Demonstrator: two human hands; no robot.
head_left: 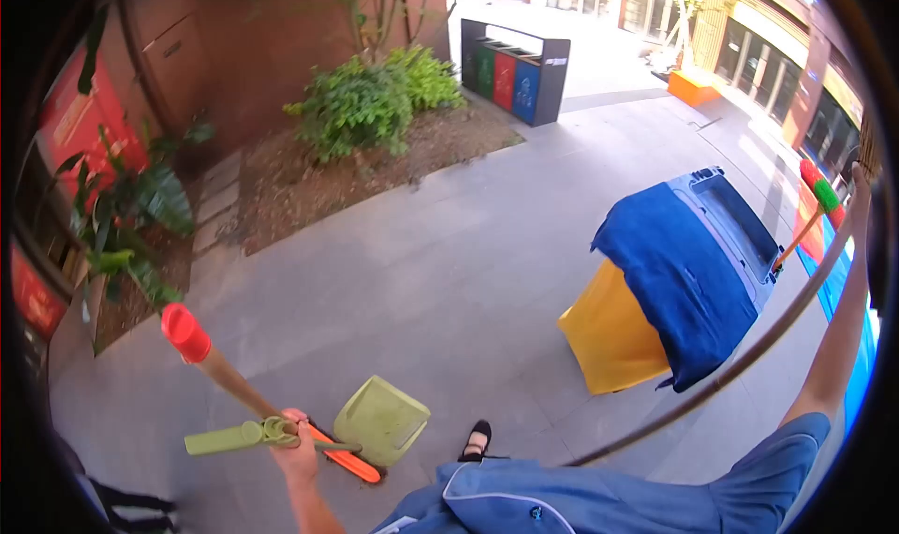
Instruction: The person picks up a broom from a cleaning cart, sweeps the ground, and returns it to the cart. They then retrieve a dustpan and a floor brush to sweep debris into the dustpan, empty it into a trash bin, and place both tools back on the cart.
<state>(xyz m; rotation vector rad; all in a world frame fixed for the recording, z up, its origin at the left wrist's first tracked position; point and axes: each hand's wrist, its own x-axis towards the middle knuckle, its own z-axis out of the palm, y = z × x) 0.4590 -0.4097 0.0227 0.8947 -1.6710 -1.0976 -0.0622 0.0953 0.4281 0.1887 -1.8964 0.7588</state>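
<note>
My left hand (pixel 298 450) is closed round a wooden pole (pixel 234 384) with a red end cap (pixel 185 333) and the handle of a light green dustpan (pixel 382 420). An orange strip-shaped piece (pixel 351 459) lies beside the dustpan, partly hidden by it. My right hand (pixel 859 189) is raised at the far right edge, gripping a long-handled broom (pixel 740 365) close to its straw bristles (pixel 869 148). The broom's brown handle slants down to my waist. Between the hands and farther off stands a bin cart (pixel 735 217) draped with a blue cloth (pixel 679 281) over a yellow bag (pixel 613 337).
A red and green duster (pixel 822 192) sticks up beside the cart. Several sorting bins (pixel 513 75) stand beyond a planting bed (pixel 375 164) with a green bush (pixel 361 108). Large-leaved plants (pixel 154 201) grow at left. An orange planter (pixel 693 85) stands far right.
</note>
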